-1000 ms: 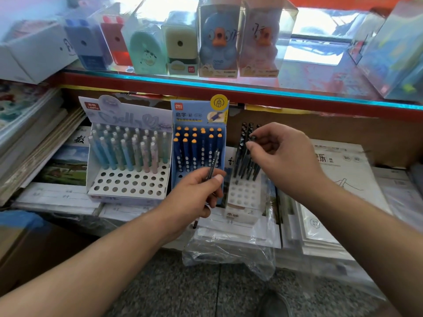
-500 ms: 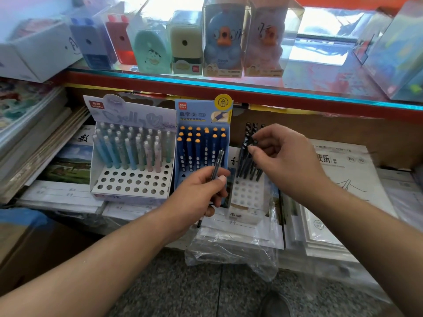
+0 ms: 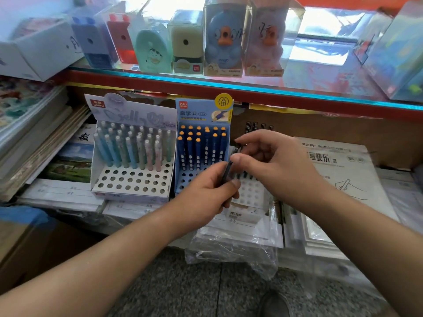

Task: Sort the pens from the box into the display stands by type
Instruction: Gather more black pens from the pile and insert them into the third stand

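My left hand [image 3: 206, 191] holds one dark pen [image 3: 227, 172] between the thumb and curled fingers, just right of the frame's centre. The pen slants up toward my right hand [image 3: 274, 165]. My right thumb and forefinger are nipped narrow on what I take to be the pen's upper end, though that spot is blurred. Both hands hover in front of the white stand [image 3: 250, 194]. Its back rows hold more dark pens [image 3: 258, 128], and its front holes show empty below my knuckles. I judge that this is where the pen belongs.

Left of centre, the pastel stand [image 3: 128, 186] has its back rows filled and its front rows of holes open. The blue stand [image 3: 201, 110], at centre, carries orange-capped pens at the back. My left hand partly hides its front.

A fair share looks sorted by type, and all three stands have room to spare. This pen is not yet seated. The box I draw from is not in view, so I cannot tell how many pens are left.
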### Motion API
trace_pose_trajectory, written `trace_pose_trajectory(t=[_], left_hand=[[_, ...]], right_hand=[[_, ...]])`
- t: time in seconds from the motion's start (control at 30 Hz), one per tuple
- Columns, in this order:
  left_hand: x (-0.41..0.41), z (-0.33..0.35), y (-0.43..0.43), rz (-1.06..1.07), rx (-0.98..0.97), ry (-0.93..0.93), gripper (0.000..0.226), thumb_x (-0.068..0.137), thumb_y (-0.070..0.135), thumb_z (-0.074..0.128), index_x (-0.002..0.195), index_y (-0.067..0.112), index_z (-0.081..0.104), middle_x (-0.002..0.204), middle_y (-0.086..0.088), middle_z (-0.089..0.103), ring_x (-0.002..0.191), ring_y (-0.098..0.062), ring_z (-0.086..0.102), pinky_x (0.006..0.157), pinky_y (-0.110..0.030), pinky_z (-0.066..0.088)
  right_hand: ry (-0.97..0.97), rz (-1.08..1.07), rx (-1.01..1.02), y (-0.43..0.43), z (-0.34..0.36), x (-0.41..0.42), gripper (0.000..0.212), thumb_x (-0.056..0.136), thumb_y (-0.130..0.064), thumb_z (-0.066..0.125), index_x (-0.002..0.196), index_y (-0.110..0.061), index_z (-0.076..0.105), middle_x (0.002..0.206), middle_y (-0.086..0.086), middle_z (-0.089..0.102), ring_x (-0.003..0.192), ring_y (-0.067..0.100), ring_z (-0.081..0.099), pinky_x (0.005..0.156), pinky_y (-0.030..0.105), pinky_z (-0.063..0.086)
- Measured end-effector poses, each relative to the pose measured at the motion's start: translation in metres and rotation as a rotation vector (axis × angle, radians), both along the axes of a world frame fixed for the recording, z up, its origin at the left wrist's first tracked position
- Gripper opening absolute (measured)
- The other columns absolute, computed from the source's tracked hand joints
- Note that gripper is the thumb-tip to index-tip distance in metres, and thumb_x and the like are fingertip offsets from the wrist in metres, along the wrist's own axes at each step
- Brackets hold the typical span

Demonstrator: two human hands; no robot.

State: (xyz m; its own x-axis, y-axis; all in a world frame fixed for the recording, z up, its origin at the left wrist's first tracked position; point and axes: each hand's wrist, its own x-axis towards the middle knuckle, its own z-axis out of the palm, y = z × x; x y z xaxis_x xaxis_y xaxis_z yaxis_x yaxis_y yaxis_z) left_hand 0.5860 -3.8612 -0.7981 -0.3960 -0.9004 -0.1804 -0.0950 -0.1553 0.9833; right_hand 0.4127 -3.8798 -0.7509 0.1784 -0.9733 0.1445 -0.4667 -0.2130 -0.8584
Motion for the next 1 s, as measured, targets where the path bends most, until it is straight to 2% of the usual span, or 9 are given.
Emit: trace_pose_trajectory(t=[0.13,0.23,0.27,0.4,0.47,0.57,0.73,0.9,1.0], left_hand=[[-0.005,0.000,0.003,-0.038,-0.052,-0.035,0.022,0.103,0.014,0.054,0.117,0.030,0.061,0.081,0.002,0.058,0.069,-0.006,0.054,0.059,-0.018,0.044],[-0.005,-0.002,0.003,-0.018,-0.109,-0.117,0.021,0.100,0.022,0.060,0.115,0.037,0.061,0.092,-0.017,0.057,0.077,-0.025,0.057,0.064,-0.026,0.048],[-0.004,-0.003,0.003,0.007,-0.125,-0.169,0.021,0.099,0.026,0.062,0.117,0.037,0.060,0.097,-0.017,0.059,0.082,-0.028,0.060,0.067,-0.029,0.051],[0.010,-0.005,-0.001,0.069,-0.179,-0.464,0.036,0.092,0.043,0.069,0.123,0.035,0.052,0.102,0.004,0.061,0.092,-0.009,0.062,0.080,-0.025,0.055],[0.016,-0.007,-0.001,0.045,-0.176,-0.574,0.040,0.088,0.050,0.070,0.121,0.033,0.052,0.104,0.007,0.059,0.094,-0.008,0.061,0.085,-0.031,0.055],[0.018,-0.007,0.000,0.023,-0.229,-0.725,0.039,0.089,0.053,0.068,0.117,0.029,0.055,0.102,0.010,0.057,0.092,-0.007,0.059,0.085,-0.033,0.055],[0.018,-0.007,-0.001,-0.029,-0.279,-0.878,0.047,0.090,0.057,0.062,0.126,0.027,0.053,0.109,0.008,0.055,0.099,-0.011,0.056,0.090,-0.036,0.053],[0.017,-0.008,-0.002,-0.041,-0.283,-0.891,0.047,0.091,0.055,0.062,0.127,0.026,0.054,0.110,0.008,0.056,0.100,-0.011,0.056,0.090,-0.037,0.053],[0.018,-0.009,-0.004,-0.030,-0.294,-0.904,0.045,0.092,0.054,0.063,0.127,0.026,0.054,0.111,0.006,0.056,0.099,-0.012,0.057,0.090,-0.038,0.053]], right_hand=[[-0.198,-0.030,0.055,0.001,0.002,-0.002,0.018,0.085,-0.010,0.080,0.100,-0.009,0.071,0.083,0.006,0.074,0.070,0.010,0.073,0.062,0.016,0.054],[-0.195,-0.034,0.049,0.001,0.007,-0.008,0.018,0.084,-0.015,0.080,0.099,-0.013,0.071,0.083,0.004,0.076,0.073,0.013,0.074,0.063,0.019,0.055],[-0.183,-0.064,0.018,-0.001,0.010,-0.012,0.017,0.084,-0.016,0.080,0.098,-0.015,0.070,0.084,0.003,0.075,0.075,0.014,0.074,0.063,0.021,0.056],[-0.248,-0.283,-0.125,-0.010,0.025,-0.034,0.014,0.088,-0.013,0.077,0.097,-0.016,0.067,0.086,0.006,0.074,0.078,0.020,0.074,0.061,0.024,0.058],[-0.115,-0.310,-0.181,-0.010,0.022,-0.041,0.015,0.088,-0.015,0.078,0.096,-0.021,0.067,0.088,0.001,0.072,0.079,0.017,0.072,0.065,0.024,0.060],[0.133,-0.241,-0.235,-0.006,0.008,-0.040,0.016,0.088,-0.020,0.078,0.098,-0.026,0.066,0.088,-0.012,0.068,0.081,0.005,0.066,0.074,0.019,0.058],[0.237,-0.172,-0.255,-0.006,-0.005,-0.029,0.015,0.089,-0.025,0.077,0.102,-0.024,0.070,0.087,-0.016,0.067,0.082,0.001,0.065,0.076,0.019,0.057],[0.307,-0.167,-0.260,-0.011,-0.014,-0.027,0.015,0.089,-0.028,0.077,0.102,-0.023,0.073,0.089,-0.015,0.068,0.083,0.002,0.064,0.078,0.023,0.058],[0.434,-0.132,-0.274,-0.012,-0.021,-0.025,0.016,0.088,-0.028,0.078,0.103,-0.022,0.076,0.094,-0.011,0.066,0.087,0.007,0.061,0.083,0.028,0.056]])
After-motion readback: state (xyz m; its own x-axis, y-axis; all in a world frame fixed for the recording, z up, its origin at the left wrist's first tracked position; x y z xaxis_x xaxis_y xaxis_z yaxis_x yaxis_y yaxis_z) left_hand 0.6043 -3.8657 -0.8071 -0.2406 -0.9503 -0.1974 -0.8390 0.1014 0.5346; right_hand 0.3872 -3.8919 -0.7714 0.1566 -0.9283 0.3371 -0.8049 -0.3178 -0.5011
